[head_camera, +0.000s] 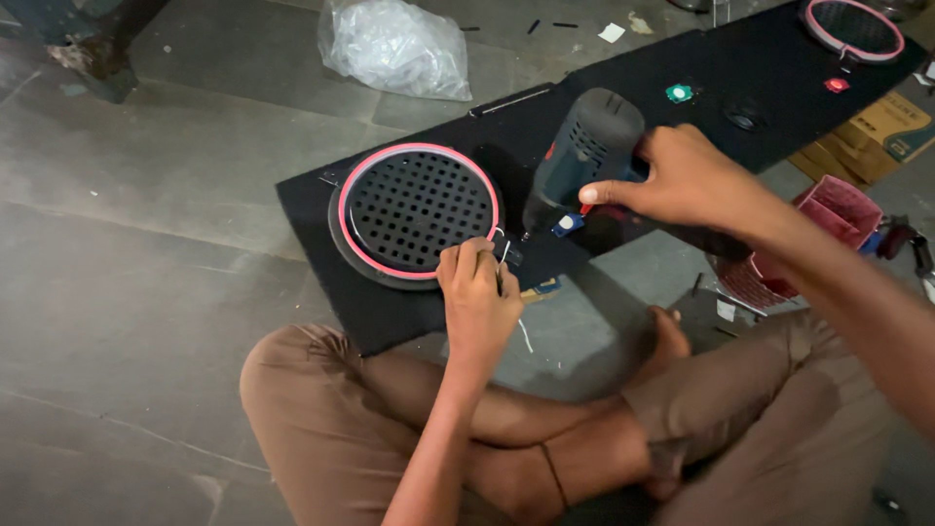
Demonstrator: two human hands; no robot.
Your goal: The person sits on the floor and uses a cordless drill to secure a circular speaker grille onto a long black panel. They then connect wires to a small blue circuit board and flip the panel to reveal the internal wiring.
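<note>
Grey stone floor (146, 195) carries a long black board (545, 127), with a clear plastic bag (394, 44) lying beyond its upper edge. At the board's left end sits a round black speaker grille (417, 209) with a pink rim. The left hand (477, 297) rests at the grille's lower right edge, fingers curled and pinching a small fastener (504, 251) against a bracket there. Just right of it, the right hand (687, 180) is wrapped around the grip of a dark power drill (582, 156), whose bit points down toward that same spot. For a clean drive, the bit is best kept in line with the fastener, with the pinching fingertips held clear of the tip. Farther right lie a green-lit part (679, 93), a red-lit part (836, 85), a second pink-rimmed grille (854, 27) and a pink basket (838, 209).
</note>
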